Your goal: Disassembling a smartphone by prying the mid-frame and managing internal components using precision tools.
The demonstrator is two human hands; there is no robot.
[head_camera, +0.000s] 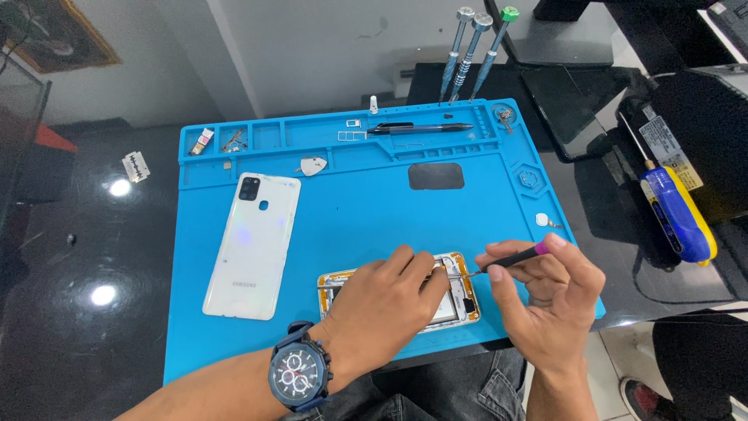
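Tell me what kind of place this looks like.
Most likely a phone repair bench. A blue repair mat covers the desk, three precision screwdrivers stand in its rim, and the hands work on an opened phone beside its white back cover.
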